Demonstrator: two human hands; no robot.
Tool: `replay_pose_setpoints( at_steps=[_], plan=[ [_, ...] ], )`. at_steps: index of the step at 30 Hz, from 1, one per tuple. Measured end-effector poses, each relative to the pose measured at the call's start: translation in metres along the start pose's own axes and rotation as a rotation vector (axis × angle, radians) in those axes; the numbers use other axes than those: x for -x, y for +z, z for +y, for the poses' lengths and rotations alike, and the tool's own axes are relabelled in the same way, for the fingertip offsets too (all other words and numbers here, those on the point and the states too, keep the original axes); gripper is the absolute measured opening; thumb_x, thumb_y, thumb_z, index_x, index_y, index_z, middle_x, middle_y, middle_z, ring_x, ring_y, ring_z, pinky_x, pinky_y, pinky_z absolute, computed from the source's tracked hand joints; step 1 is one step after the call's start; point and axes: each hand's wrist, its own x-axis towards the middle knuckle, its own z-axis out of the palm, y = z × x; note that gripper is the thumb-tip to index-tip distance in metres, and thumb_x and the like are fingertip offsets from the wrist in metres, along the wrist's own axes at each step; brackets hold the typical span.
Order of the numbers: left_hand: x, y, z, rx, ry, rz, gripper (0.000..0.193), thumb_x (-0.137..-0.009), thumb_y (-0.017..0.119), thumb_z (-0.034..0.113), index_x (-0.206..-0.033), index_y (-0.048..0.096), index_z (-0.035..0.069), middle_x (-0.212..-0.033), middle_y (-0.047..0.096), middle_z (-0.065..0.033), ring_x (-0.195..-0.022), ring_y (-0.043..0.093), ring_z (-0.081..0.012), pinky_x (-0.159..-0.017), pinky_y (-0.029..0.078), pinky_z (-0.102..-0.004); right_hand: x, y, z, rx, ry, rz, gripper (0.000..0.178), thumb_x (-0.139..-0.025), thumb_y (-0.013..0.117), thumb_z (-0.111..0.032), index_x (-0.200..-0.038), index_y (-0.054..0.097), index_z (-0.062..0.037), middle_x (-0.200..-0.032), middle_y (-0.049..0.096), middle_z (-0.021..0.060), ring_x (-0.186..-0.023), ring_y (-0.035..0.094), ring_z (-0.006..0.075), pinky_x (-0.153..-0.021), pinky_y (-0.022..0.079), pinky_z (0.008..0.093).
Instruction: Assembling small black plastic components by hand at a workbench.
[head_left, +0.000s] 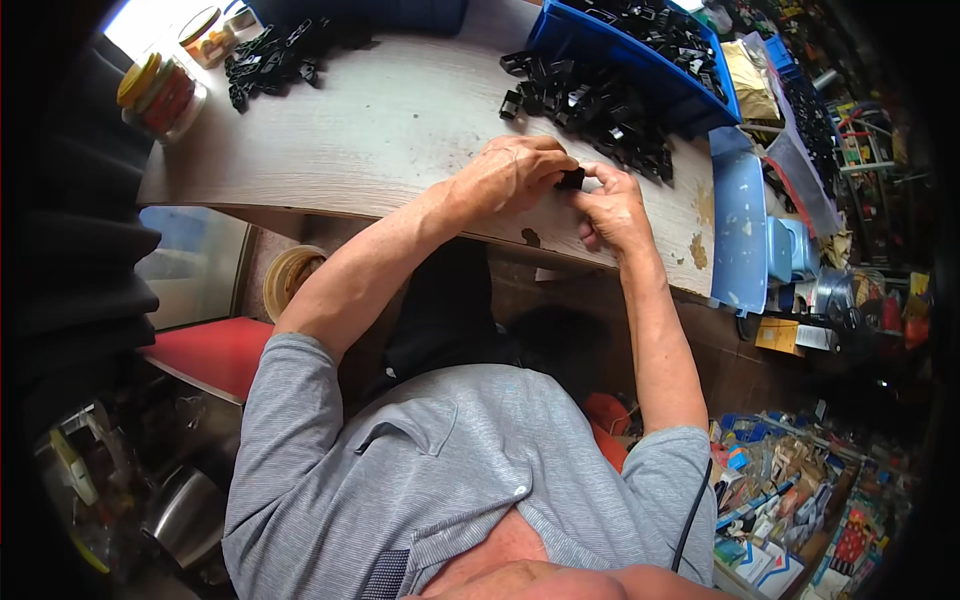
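My left hand [512,172] and my right hand [610,205] meet over the front edge of a pale wooden table [380,130]. Between their fingertips they pinch one small black plastic part [571,179]. Just beyond the hands lies a heap of similar black plastic parts [590,105]. Behind that heap stands a blue bin [640,55] filled with more of them. A second pile of black parts [275,55] lies at the table's far left.
Two clear jars with coloured lids [165,95] stand at the table's left corner. A blue tray [738,230] and a small blue stool sit right of the table. A red surface [215,352] lies lower left; cluttered goods fill the lower right floor.
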Motion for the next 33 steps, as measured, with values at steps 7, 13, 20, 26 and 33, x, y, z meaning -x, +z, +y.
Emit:
replay_pose_setpoints(
  at_steps=[7, 13, 20, 26, 33],
  plan=[
    [0.006, 0.004, 0.000, 0.037, 0.057, 0.041, 0.031, -0.087, 0.068, 0.002, -0.117, 0.072, 0.007, -0.106, 0.072, -0.0095, -0.093, 0.071, -0.0294, -0.080, 0.058, -0.0388, 0.000, 0.001, -0.002, -0.039, 0.006, -0.007, 0.027, -0.084, 0.072, -0.005, -0.111, 0.069, -0.0026, -0.053, 0.058, 0.0013, -0.037, 0.052, 0.0097, -0.033, 0.038, 0.0256],
    [0.009, -0.003, 0.009, -0.119, 0.049, -0.083, 0.054, -0.083, 0.067, 0.005, -0.136, 0.064, 0.011, -0.120, 0.070, -0.0096, -0.110, 0.067, -0.0278, -0.096, 0.053, -0.0391, -0.001, 0.000, 0.002, -0.073, 0.027, -0.013, 0.030, -0.085, 0.071, -0.004, -0.114, 0.067, -0.0013, -0.054, 0.058, 0.0000, -0.039, 0.053, 0.0086, -0.032, 0.037, 0.0244],
    [0.023, -0.005, 0.022, -0.229, 0.015, -0.071, 0.058, -0.086, 0.065, 0.008, -0.143, 0.057, 0.011, -0.128, 0.068, -0.0093, -0.121, 0.062, -0.0287, -0.105, 0.048, -0.0421, 0.001, 0.000, -0.003, -0.074, 0.015, -0.057, 0.029, -0.088, 0.071, -0.003, -0.117, 0.067, -0.0016, -0.056, 0.059, -0.0004, -0.039, 0.053, 0.0088, -0.033, 0.039, 0.0244],
    [0.027, -0.006, 0.020, -0.285, -0.118, 0.009, 0.051, -0.085, 0.073, 0.013, -0.135, 0.062, 0.011, -0.123, 0.066, -0.0125, -0.119, 0.061, -0.0295, -0.098, 0.053, -0.0433, 0.003, -0.002, 0.004, -0.052, -0.003, -0.024, 0.030, -0.087, 0.078, -0.008, -0.114, 0.067, -0.0026, -0.055, 0.058, -0.0010, -0.039, 0.052, 0.0079, -0.033, 0.039, 0.0245],
    [0.116, -0.162, -0.108, -0.970, -0.720, 0.535, 0.037, -0.094, 0.072, 0.037, -0.129, 0.068, 0.028, -0.100, 0.073, -0.0093, -0.094, 0.069, -0.0297, -0.081, 0.056, -0.0434, 0.025, -0.012, 0.013, -0.387, -0.034, 0.047, 0.044, -0.083, 0.083, -0.016, -0.119, 0.060, -0.0005, -0.056, 0.058, 0.0006, -0.048, 0.062, 0.0119, -0.044, 0.056, 0.0275]
  ],
)
